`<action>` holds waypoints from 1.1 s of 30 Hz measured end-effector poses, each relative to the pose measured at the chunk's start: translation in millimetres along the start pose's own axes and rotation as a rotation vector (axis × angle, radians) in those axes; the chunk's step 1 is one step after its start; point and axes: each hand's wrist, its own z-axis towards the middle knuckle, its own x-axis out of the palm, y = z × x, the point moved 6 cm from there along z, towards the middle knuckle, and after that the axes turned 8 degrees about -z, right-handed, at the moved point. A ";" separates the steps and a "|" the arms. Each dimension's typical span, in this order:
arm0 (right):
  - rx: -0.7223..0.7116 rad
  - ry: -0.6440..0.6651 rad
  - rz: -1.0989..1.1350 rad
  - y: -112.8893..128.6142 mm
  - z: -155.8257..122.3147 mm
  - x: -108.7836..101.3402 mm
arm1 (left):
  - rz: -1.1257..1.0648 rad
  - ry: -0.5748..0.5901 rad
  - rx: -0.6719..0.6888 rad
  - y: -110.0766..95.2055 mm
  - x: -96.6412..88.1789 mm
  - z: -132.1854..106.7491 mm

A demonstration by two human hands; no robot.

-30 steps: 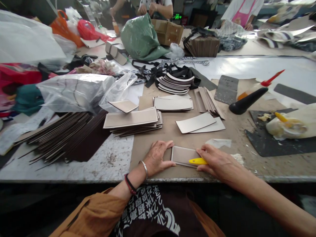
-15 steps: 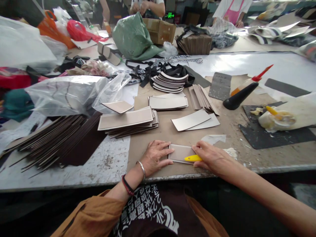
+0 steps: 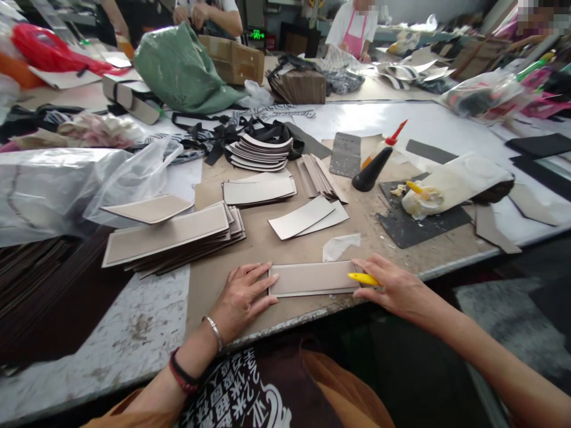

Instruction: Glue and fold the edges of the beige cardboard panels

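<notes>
A long beige rectangular panel (image 3: 312,278) lies flat near the table's front edge. My left hand (image 3: 243,297) rests flat on the table with spread fingers, its fingertips pressing the panel's left end. My right hand (image 3: 392,285) is closed round a small yellow tool (image 3: 362,278), whose tip touches the panel's right end. A scrap of thin whitish paper (image 3: 341,245) lies just beyond the panel.
Stacks of similar beige panels (image 3: 173,238) (image 3: 259,190) and two loose ones (image 3: 306,217) lie behind. A black cone (image 3: 371,170), glue bottle (image 3: 387,142) and a yellow-nozzled glue bag (image 3: 450,184) sit at the right. Plastic bags (image 3: 66,184) crowd the left. Other people work at the far side.
The view has swung to the right. More of the beige panel shows, now stretched out between my hands, and the yellow tool has slid from its middle to its right end.
</notes>
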 end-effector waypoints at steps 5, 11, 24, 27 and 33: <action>0.017 -0.031 0.019 2.5 -2.6 14.7 | 0.002 -0.031 0.012 0.0 -0.7 0.1; 0.009 -0.043 0.014 2.5 -1.5 24.6 | 0.015 -0.031 0.031 -0.8 -0.4 0.9; -0.035 -0.108 -0.018 5.4 -4.0 23.8 | 0.045 -0.010 0.037 -0.9 0.2 0.2; -0.024 -0.078 -0.043 5.5 -3.3 24.3 | 0.081 0.031 0.048 -6.6 -0.8 1.7; 0.002 0.023 -0.076 5.7 -1.3 25.3 | 0.251 0.110 0.032 -36.8 0.4 12.0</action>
